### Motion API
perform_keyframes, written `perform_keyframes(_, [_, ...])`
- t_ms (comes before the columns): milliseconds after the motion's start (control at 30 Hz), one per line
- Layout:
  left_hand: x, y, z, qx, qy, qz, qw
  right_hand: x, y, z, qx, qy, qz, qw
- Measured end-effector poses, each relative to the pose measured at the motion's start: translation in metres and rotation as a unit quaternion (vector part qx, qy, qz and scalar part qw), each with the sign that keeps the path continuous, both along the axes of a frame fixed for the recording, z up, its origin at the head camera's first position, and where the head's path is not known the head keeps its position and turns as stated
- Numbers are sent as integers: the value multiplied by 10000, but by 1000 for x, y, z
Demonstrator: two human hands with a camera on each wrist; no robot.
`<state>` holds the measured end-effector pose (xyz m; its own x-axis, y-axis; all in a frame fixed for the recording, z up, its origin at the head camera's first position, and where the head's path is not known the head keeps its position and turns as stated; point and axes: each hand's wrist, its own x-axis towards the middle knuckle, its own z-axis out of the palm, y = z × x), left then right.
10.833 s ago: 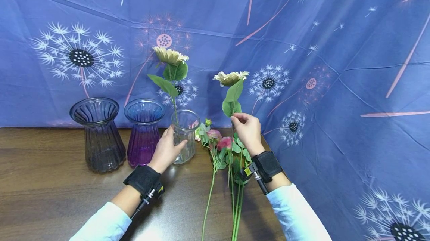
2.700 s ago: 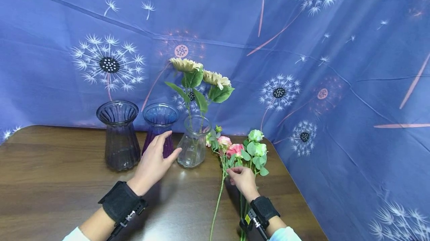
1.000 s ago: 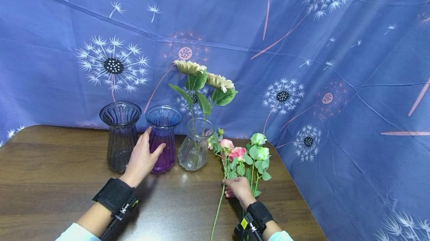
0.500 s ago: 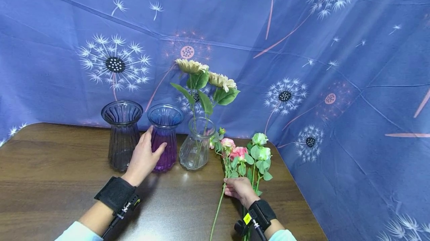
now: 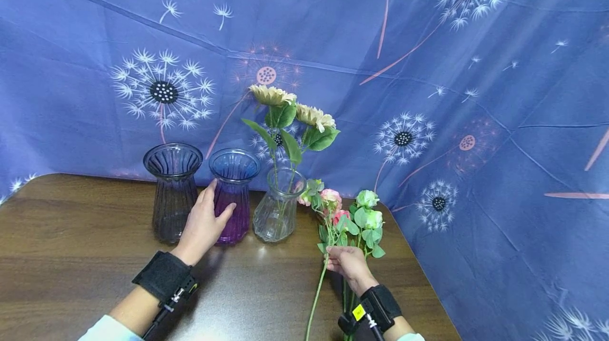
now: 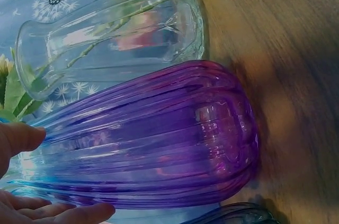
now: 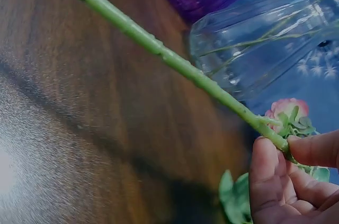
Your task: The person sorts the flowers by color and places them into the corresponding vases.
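Observation:
My left hand (image 5: 202, 222) holds the blue-and-purple ribbed glass vase (image 5: 234, 209), its thumb on one side and its fingers along the other. In the left wrist view, thumb and fingers (image 6: 79, 214) flank the vase's bluish upper part. Between thumb and fingertips, my right hand (image 5: 349, 266) pinches the green stem (image 7: 185, 68) of a pink rose (image 5: 330, 199). The rose slants, head away from me, stem end towards me, and overlaps other flowers. To the right of the purple vase stands a clear glass vase (image 5: 275, 219) with two cream flowers (image 5: 272, 95) in it.
A dark grey glass vase (image 5: 173, 198) stands left of the purple one. Right of the clear vase lie a deeper pink rose (image 5: 340, 217) and pale green roses (image 5: 373, 219) on the wooden table (image 5: 85, 256). A blue dandelion-print cloth (image 5: 333, 24) hangs behind.
The second cream flower went from my right hand into the clear vase. My left hand moved from the clear vase to the purple one. Just now the pinched pink rose has risen slightly rightward.

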<state>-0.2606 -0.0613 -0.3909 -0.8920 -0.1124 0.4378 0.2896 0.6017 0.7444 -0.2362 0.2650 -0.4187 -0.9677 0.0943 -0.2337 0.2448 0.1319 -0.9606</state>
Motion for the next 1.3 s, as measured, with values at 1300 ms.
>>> perform_keyframes(1300, [0,-1,1,-65,-158,-71,9998,-6,-39,239,-1,3116,-624,9481])
